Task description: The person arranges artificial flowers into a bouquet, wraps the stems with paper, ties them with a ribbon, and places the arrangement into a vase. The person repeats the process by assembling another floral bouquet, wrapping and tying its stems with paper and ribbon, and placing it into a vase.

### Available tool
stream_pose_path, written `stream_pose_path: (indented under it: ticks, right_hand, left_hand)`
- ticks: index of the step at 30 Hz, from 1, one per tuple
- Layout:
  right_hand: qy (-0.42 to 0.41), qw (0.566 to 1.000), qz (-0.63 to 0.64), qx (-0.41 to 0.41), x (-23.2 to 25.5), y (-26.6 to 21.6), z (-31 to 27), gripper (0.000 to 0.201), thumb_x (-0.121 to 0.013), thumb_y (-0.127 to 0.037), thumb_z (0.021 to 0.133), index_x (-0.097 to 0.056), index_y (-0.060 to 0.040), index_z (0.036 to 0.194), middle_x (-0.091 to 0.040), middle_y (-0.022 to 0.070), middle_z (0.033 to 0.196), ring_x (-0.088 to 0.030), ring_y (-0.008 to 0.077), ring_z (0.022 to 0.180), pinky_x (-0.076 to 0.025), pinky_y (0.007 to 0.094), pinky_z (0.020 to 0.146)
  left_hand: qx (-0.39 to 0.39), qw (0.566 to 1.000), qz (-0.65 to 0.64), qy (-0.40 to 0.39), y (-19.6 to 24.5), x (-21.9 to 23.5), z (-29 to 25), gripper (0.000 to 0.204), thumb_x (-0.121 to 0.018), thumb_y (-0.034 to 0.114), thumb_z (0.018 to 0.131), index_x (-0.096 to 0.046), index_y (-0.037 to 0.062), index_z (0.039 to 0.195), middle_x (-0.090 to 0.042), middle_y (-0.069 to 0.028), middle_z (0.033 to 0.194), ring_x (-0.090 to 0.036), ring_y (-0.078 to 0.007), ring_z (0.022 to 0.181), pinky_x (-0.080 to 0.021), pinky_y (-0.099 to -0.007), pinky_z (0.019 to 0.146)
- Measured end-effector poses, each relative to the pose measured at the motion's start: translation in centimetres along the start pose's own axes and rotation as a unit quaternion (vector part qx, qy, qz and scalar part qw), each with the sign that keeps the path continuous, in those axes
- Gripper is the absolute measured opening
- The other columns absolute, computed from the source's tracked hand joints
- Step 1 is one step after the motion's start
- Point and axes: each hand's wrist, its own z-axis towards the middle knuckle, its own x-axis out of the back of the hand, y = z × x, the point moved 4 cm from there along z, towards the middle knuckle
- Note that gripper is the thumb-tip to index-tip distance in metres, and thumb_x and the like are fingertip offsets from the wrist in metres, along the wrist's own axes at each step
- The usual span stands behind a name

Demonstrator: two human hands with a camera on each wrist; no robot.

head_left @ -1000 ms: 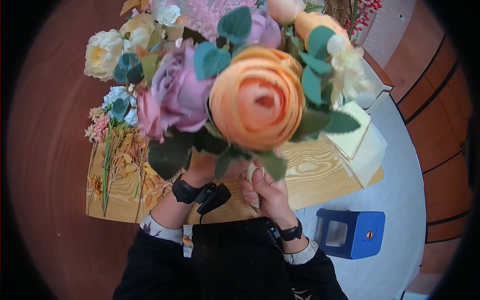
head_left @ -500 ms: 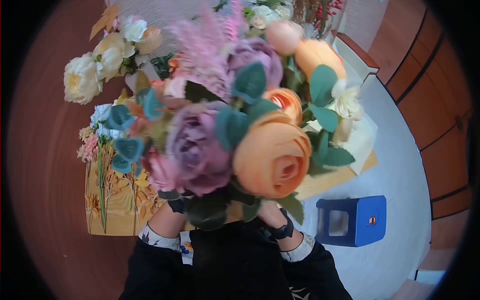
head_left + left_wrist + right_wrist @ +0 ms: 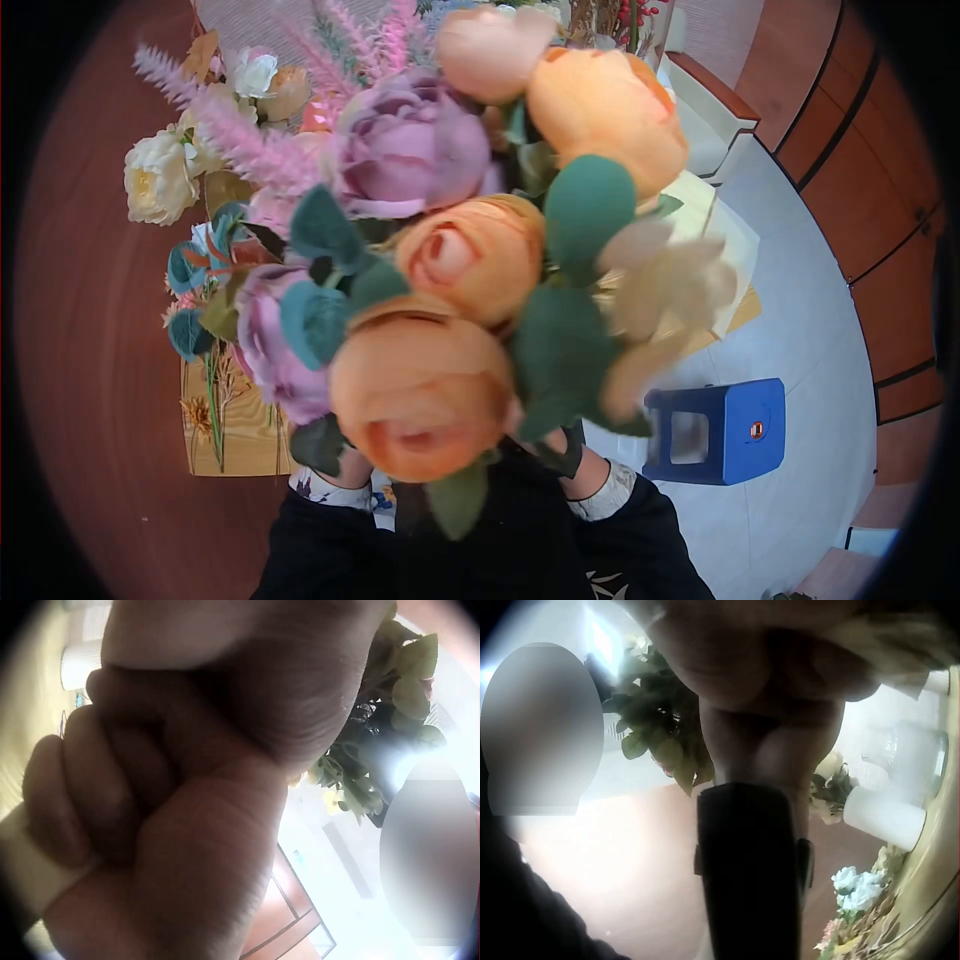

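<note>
A big bouquet of artificial flowers (image 3: pixel 420 400) fills the middle of the head view, its heads turned up toward the camera. It holds orange and purple blooms, pink plumes (image 3: pixel 255 140) and broad green leaves (image 3: pixel 590 205). Both hands are beneath it, hidden by the flowers in the head view. In the left wrist view my left hand (image 3: pixel 247 682) is close to the lens, fingers curled round the bouquet's pale stem bundle (image 3: pixel 30 862). My right hand (image 3: pixel 727 652) grips the same bundle, seen from below in the right wrist view, with the flowers' leafy underside (image 3: pixel 652 712) beyond.
Loose flower stems (image 3: pixel 215 400) lie on the wooden table (image 3: pixel 240 455) at left, beside cream peonies (image 3: pixel 160 175). Pale wrapping sheets (image 3: pixel 740 245) lie at the table's right end. A blue stool (image 3: pixel 750 430) stands on the floor. A white vase (image 3: pixel 885 817) shows in the right wrist view.
The bouquet has come lower and nearer to the body, and it has turned so other blooms face the camera. The hands, visible gripping the stems a second ago, are now covered by the flowers.
</note>
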Motion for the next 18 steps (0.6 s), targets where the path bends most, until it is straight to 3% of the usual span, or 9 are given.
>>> stream_pose_path:
  ticks: [1,2,4,7,8,13,14,16,18]
  right_hand:
    - [0.034,0.996,0.084,-0.022,0.0,-0.1,0.1,0.037,-0.061,-0.003,0.068,-0.053,0.0008,0.104,-0.057,0.0189,0.099,-0.052,0.0368,0.092,-0.042,0.0397,0.081]
    - [-0.015,0.992,-0.124,-0.011,-1.4,2.9,-0.9,0.036,-0.063,-0.005,0.068,-0.052,0.0024,0.102,-0.057,0.0208,0.09,-0.055,0.0376,0.088,-0.044,0.0396,0.075]
    - [-0.032,0.992,-0.019,-0.117,-1.0,1.6,-0.6,0.034,-0.063,-0.007,0.07,-0.05,0.0046,0.1,-0.057,0.022,0.082,-0.058,0.0377,0.082,-0.046,0.0379,0.067]
    - [-0.111,0.976,-0.082,-0.169,0.4,-0.1,0.4,0.033,-0.061,-0.009,0.071,-0.05,0.0044,0.1,-0.058,0.0217,0.081,-0.059,0.0361,0.078,-0.047,0.0379,0.062]
    - [-0.102,0.976,-0.086,-0.171,0.6,0.1,0.5,0.033,-0.061,-0.009,0.071,-0.05,0.0044,0.1,-0.058,0.0217,0.081,-0.059,0.0361,0.078,-0.047,0.0379,0.062]
    - [0.15,0.974,0.123,-0.12,0.6,2.7,0.7,0.036,-0.061,-0.017,0.075,-0.05,-0.0006,0.105,-0.061,0.0184,0.084,-0.06,0.0336,0.082,-0.047,0.0343,0.071]
    - [0.157,0.973,0.123,-0.117,0.9,3.4,0.3,0.036,-0.061,-0.017,0.075,-0.05,-0.0006,0.105,-0.061,0.0184,0.084,-0.06,0.0336,0.082,-0.047,0.0343,0.071]
    - [0.057,0.991,-0.081,-0.086,1.2,3.6,-0.1,0.039,-0.061,-0.021,0.076,-0.049,-0.0032,0.109,-0.062,0.017,0.088,-0.06,0.0326,0.083,-0.045,0.0314,0.074]
    - [0.028,0.99,-0.03,-0.133,2.5,3.3,0.0,0.032,-0.06,-0.016,0.074,-0.052,-0.0019,0.101,-0.061,0.017,0.081,-0.06,0.0326,0.076,-0.045,0.032,0.069]
  left_hand:
    - [0.002,1.0,-0.004,0.002,0.0,0.0,-0.2,0.01,-0.05,0.007,0.086,-0.058,0.0011,0.085,-0.057,-0.002,0.078,-0.051,-0.0093,0.074,-0.041,-0.022,0.071]
    - [0.004,1.0,-0.008,0.004,-0.2,0.0,1.2,0.011,-0.05,0.007,0.086,-0.058,0.0009,0.086,-0.057,-0.0021,0.079,-0.051,-0.0092,0.074,-0.042,-0.022,0.071]
    - [0.008,1.0,-0.018,0.003,-0.1,-0.7,3.9,0.012,-0.05,0.007,0.085,-0.06,0.0005,0.088,-0.058,-0.0023,0.08,-0.051,-0.0091,0.075,-0.042,-0.0219,0.072]
    - [0.015,0.999,-0.03,-0.008,-1.5,-0.5,5.0,0.012,-0.05,0.007,0.085,-0.06,0.0002,0.089,-0.059,-0.0026,0.081,-0.052,-0.0092,0.076,-0.042,-0.022,0.073]
    - [0.022,0.999,-0.033,-0.009,-2.4,-0.3,3.9,0.013,-0.05,0.007,0.085,-0.06,0.0,0.089,-0.059,-0.0027,0.081,-0.052,-0.0094,0.076,-0.043,-0.0222,0.073]
    - [0.06,0.998,-0.034,-0.007,-5.6,-0.7,8.8,0.014,-0.051,0.007,0.085,-0.061,-0.0007,0.09,-0.06,-0.0036,0.081,-0.053,-0.0101,0.076,-0.043,-0.0232,0.073]
    - [0.067,0.997,-0.033,-0.005,-6.1,-0.6,11.6,0.014,-0.051,0.007,0.085,-0.061,-0.0008,0.09,-0.06,-0.0037,0.081,-0.053,-0.0102,0.076,-0.043,-0.0233,0.073]
    - [0.082,0.996,-0.03,0.0,-7.2,0.2,14.9,0.014,-0.051,0.007,0.084,-0.061,-0.0011,0.091,-0.06,-0.0041,0.081,-0.054,-0.0105,0.076,-0.044,-0.0237,0.073]
    - [0.1,0.995,-0.025,0.0,-8.6,-0.2,16.0,0.015,-0.051,0.008,0.084,-0.061,-0.0014,0.091,-0.061,-0.0044,0.081,-0.054,-0.0108,0.076,-0.044,-0.0241,0.073]
